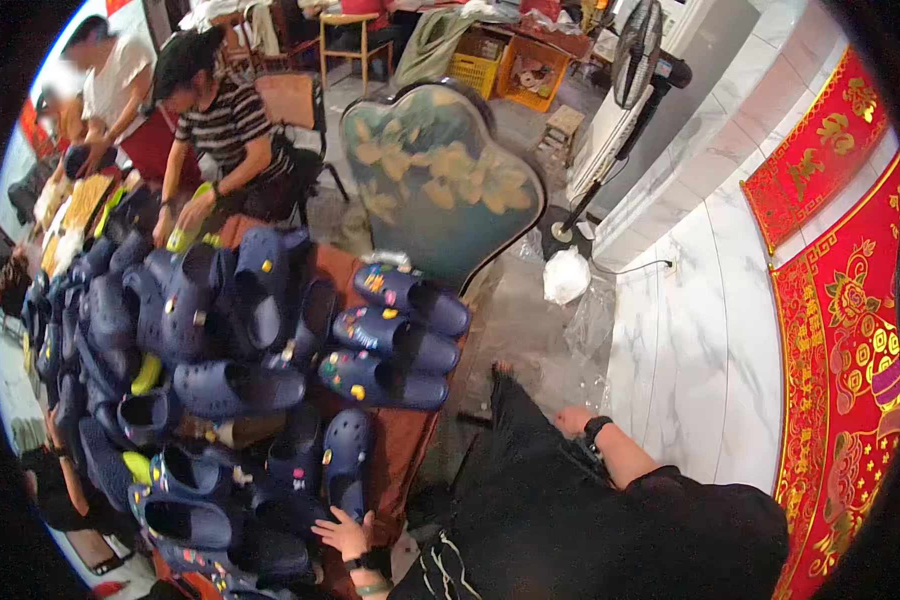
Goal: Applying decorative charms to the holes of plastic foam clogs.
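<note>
Head view: shows the left hand open, with fingers spread, at the near right side of a pile of navy clogs. Cannot tell for sure whether touching the clogs nearest the fingertips. Includes 1 single clog lying just beyond that hand, toe pointing away, at the right side of the pile. Shows a dark band on the left wrist. Places the right hand well apart from the clogs, near the dark trousers, with a dark watch at the wrist; cannot tell whether open or closed, given the small, unclear fingers. Shows 3 more clogs side by side along the right edge of the reddish-brown table, toes to the left, dotted with small colourful charms. Reveals bright yellow-green pieces among the pile. Across the table, takes in a co-worker in a striped shirt, bent over the clogs, and behind, another person in a white top. Farther right, includes a curved panel with pale flowers, a standing fan, a white bag on the floor, and red-and-gold banners against the marbled wall.
</note>
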Demonstrator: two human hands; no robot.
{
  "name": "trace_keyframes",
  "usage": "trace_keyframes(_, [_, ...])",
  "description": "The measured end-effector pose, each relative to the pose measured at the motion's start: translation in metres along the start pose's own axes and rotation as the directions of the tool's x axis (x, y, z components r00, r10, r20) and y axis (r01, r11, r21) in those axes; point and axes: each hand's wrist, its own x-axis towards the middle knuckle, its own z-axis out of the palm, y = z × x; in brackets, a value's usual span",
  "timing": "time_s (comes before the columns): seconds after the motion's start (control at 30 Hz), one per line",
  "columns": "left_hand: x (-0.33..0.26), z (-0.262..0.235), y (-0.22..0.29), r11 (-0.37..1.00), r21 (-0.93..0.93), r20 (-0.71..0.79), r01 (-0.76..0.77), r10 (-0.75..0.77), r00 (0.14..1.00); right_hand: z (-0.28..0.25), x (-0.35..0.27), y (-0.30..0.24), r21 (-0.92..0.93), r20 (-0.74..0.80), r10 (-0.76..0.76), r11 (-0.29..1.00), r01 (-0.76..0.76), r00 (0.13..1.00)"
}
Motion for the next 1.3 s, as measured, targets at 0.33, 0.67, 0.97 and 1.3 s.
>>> trace_keyframes(0.33, [-0.06,-0.22,0.395,0.635,-0.375,-0.561,-0.675,0.425,0.711,-0.095,0.089,0.154,0.266,-0.263,-0.137,0.941,0.208,0.955])
trace_keyframes(0.67, [-0.022,-0.341,0.603,-0.078,-0.62,-0.783,-0.781,0.124,0.61,-0.123,0.023,0.333,0.149,-0.175,0.153,0.981,-0.127,0.973])
trace_keyframes(0.97, [-0.006,-0.359,0.604,-0.097,-0.753,-0.647,-0.65,-0.067,0.76,-0.271,0.137,0.311,0.094,-0.16,-0.223,0.966,0.24,0.962])
trace_keyframes(1.3, [-0.031,-0.349,0.57,-0.2,-0.912,-0.313,-0.359,-0.228,0.922,-0.516,0.348,0.166,-0.213,-0.154,-0.566,0.819,0.532,0.81])
